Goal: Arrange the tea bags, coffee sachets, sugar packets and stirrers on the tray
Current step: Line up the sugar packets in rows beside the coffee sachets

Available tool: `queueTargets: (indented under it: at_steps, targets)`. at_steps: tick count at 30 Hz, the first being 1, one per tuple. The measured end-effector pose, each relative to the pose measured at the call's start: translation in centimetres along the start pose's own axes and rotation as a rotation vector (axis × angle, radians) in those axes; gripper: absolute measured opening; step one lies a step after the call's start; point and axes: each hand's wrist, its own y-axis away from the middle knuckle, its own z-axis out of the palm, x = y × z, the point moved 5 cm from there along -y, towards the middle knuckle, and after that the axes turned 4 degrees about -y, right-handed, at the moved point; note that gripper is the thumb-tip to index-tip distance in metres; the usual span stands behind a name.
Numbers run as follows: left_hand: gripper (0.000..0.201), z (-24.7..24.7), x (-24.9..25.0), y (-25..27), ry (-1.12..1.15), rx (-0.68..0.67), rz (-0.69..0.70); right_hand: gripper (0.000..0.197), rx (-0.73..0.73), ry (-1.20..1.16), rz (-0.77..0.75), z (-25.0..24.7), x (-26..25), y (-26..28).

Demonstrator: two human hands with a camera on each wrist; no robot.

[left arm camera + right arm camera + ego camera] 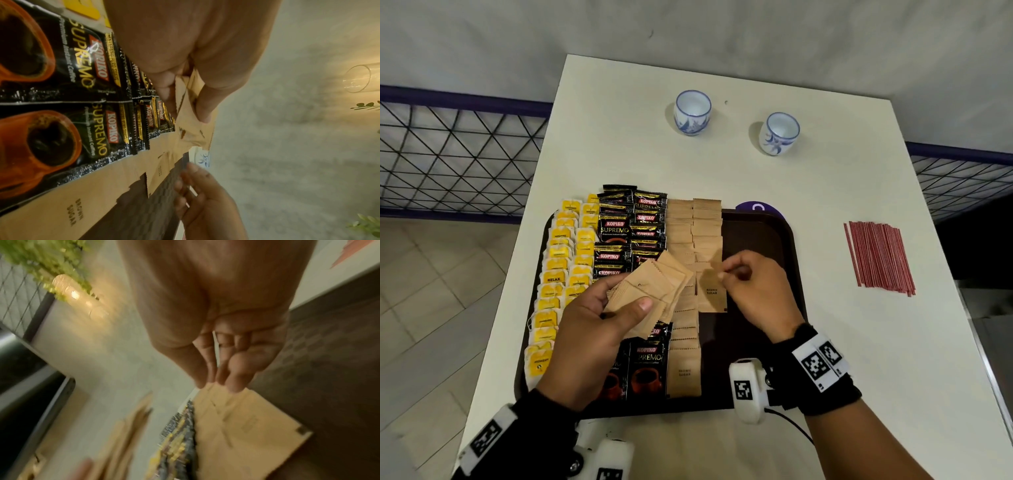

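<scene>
On the white rectangular table (619,144) sits a dark brown plastic tray (760,240) with rounded corners, its left two thirds already filled: two columns of yellow tea bags (558,267), then black Kopiko coffee sachets (630,236), then overlapping tan paper brown-sugar packets (688,342) in two columns, the second reaching only partway toward the near edge. My reading is that tea and coffee are done, sugar is well along, and stirrers are untouched. The bundle of thin red stirrers (878,257) lies on the table well to the right of the tray. The tray's right strip is bare and looks wide enough for them; its raised rim is the only edge to clear. Two small blue-and-white ceramic cups (691,111) stand far back, out of the way. The left hand (589,329) grips a fanned stack of sugar packets above the coffee. The right hand (753,291) pinches the top edge of a single sugar packet (710,291), fingertips (234,382) together, laying it onto the second column.
</scene>
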Motion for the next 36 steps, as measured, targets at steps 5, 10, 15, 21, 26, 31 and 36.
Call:
queueTargets:
  at_steps: [5,10,15,21,26,31,36]
  targets:
    - [0.035,0.5,0.2,-0.2,0.006,-0.038,-0.008,0.019,-0.387,-0.505,0.014,2.1,-2.9,1.3]
    - [0.038,1.3,0.0,-0.3,0.005,-0.107,-0.049,0.003,-0.336,-0.478,-0.029,2.8,-3.2,1.2]
    - [0.031,1.5,0.1,-0.4,0.002,-0.118,-0.057,0.013,-0.347,-0.550,-0.019,3.2,-3.0,1.5]
    - [0.039,1.1,0.4,-0.8,0.110,-0.072,-0.052,0.019,-0.402,-0.687,0.048,2.9,-2.8,1.8]
    - [0.040,1.0,0.4,-0.8,0.153,-0.037,-0.042,0.036,-0.398,-0.633,0.045,2.9,-2.7,2.1]
    - [0.041,0.9,0.2,-0.6,0.157,-0.017,-0.042,0.044,-0.422,-0.363,-0.073,3.1,-2.8,2.7]
    - [0.031,1.3,0.2,-0.4,0.029,-0.065,-0.024,0.012,-0.273,-0.091,-0.249,2.8,-3.3,3.0]
